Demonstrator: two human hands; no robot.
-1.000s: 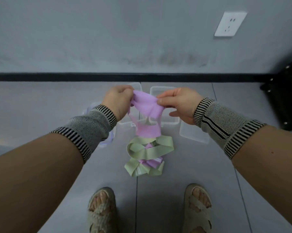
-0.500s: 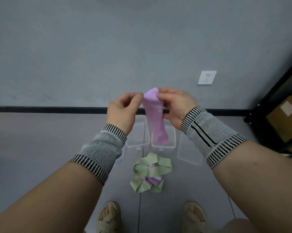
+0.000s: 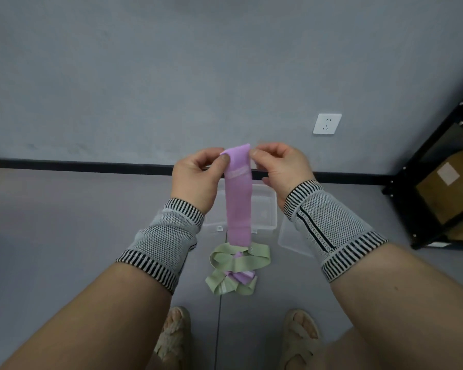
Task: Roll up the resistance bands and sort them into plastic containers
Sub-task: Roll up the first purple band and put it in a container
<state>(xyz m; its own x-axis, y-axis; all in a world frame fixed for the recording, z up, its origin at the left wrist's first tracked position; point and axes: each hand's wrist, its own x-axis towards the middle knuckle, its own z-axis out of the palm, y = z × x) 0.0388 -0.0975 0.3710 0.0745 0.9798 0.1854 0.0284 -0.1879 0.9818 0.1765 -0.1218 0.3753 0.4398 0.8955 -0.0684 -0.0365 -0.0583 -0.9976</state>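
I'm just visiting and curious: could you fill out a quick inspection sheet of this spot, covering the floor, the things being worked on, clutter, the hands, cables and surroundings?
Surface: grey tiled floor.
Job's things: purple band held up, hanging straight down; pile of green and purple bands on the floor; clear containers beyond it; a clear lid lies to their right.
Clutter: nothing seen.
Hands: left hand and right hand each pinch the purple band's top end.
Cables: nothing seen.
Surroundings: grey wall with a white socket, black baseboard, black shelf holding a cardboard box.
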